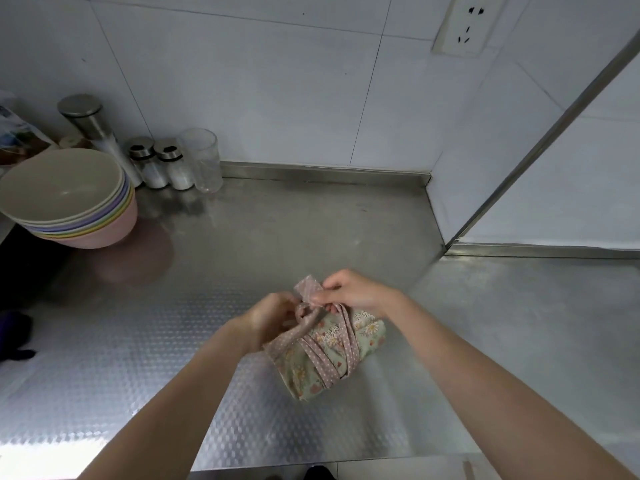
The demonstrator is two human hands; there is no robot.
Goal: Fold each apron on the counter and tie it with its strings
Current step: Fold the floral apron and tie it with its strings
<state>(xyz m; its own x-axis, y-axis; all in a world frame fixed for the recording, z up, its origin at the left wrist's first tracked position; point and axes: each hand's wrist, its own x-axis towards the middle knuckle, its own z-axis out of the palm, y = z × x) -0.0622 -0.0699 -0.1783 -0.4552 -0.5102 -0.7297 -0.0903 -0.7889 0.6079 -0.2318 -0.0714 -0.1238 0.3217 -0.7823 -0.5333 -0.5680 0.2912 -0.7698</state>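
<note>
Low and right of centre in the frame, the folded apron (329,351) lies on the table (242,258), wrapped in its dotted strings (313,341). Our left hand (272,317) and right hand (349,289) each pinch a string end at the knot. If either pinch slackens, we judge the wrap could loosen and the bundle unfold.

Both hands, left (268,318) and right (349,289), pinch the strings (308,289) atop the rolled apron (367,336).
</note>
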